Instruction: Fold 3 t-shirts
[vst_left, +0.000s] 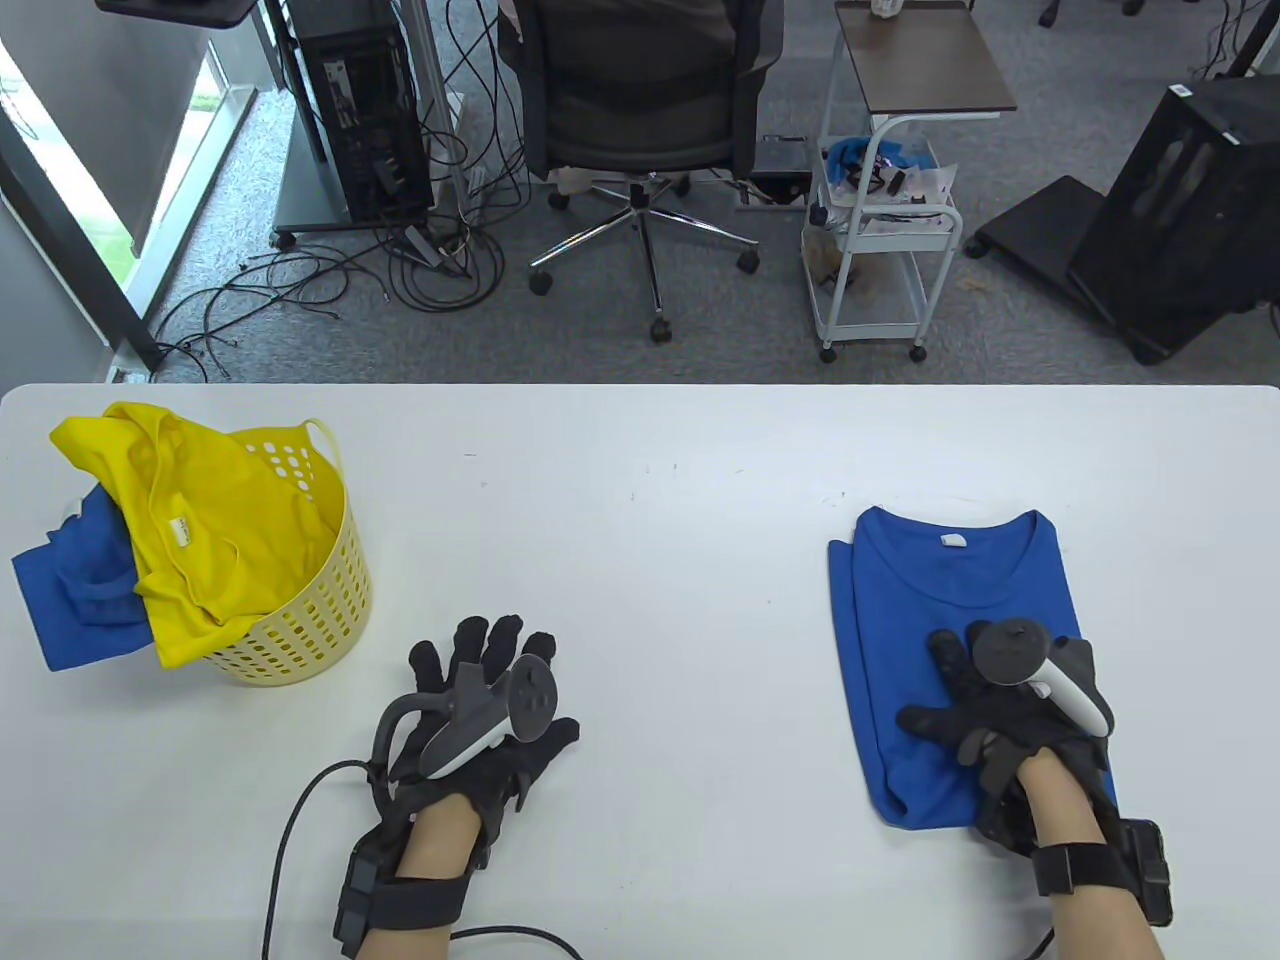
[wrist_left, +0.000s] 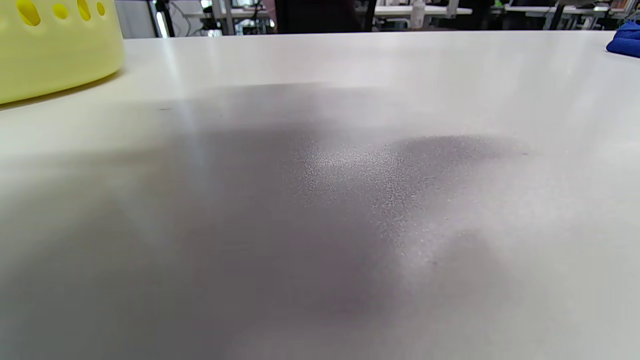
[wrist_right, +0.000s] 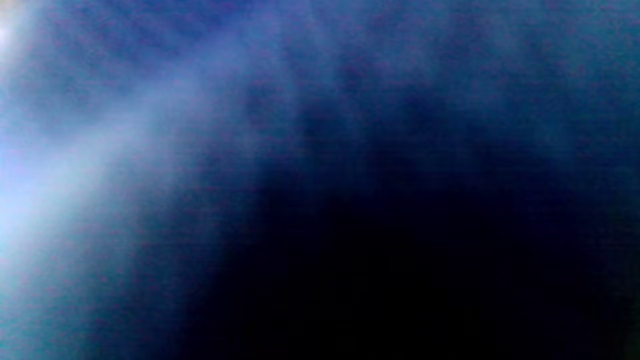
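The folded blue t-shirt (vst_left: 950, 620) lies flat on the white tabletop (vst_left: 640, 480), well to the right of the yellow basket (vst_left: 310, 620), collar turned away from the person. The right hand (vst_left: 1010, 715) rests on its lower part, grip wide, fingers spread and pressing the cloth; the right wrist view is only a blur of blue. The left hand (vst_left: 480, 700) lies palm down on the bare tabletop just right of the basket, grip wide and holding nothing. A yellow t-shirt (vst_left: 200, 520) drapes over the basket, and a second blue t-shirt (vst_left: 75, 600) hangs over the basket's left side.
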